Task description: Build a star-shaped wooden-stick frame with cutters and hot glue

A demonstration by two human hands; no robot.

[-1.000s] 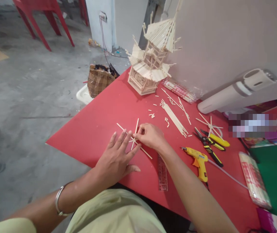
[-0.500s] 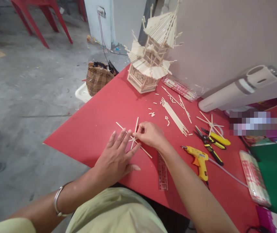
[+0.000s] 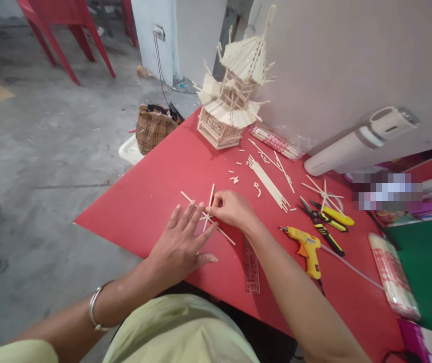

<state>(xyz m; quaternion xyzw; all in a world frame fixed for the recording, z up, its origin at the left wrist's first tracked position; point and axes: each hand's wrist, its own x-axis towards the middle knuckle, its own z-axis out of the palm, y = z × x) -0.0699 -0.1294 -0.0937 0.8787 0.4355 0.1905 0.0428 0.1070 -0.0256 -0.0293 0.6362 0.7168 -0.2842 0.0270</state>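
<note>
On the red tabletop [image 3: 125,206] lies a six-armed star of thin wooden sticks [image 3: 211,195]. My left hand [image 3: 180,242] rests flat over its left side, fingers spread. From the right, my right hand [image 3: 231,205] pinches the star near its centre; the fingers cover the stick arm on that side. A clear ruler [image 3: 252,269] lies partly beneath my right forearm. To the right is a yellow glue gun [image 3: 308,247] with a glue stick in its back.
A stick-built pagoda [image 3: 231,106] stands at the back. Loose sticks [image 3: 268,182], offcuts, cutting pliers [image 3: 323,224], a second stick star [image 3: 324,194], a white bottle [image 3: 355,143] and packed sticks [image 3: 393,277] lie to the right. The table corner [image 3: 75,222] points left.
The view has shifted slightly, so the table things sit a little further left. Both hands keep the same hold on the star.
</note>
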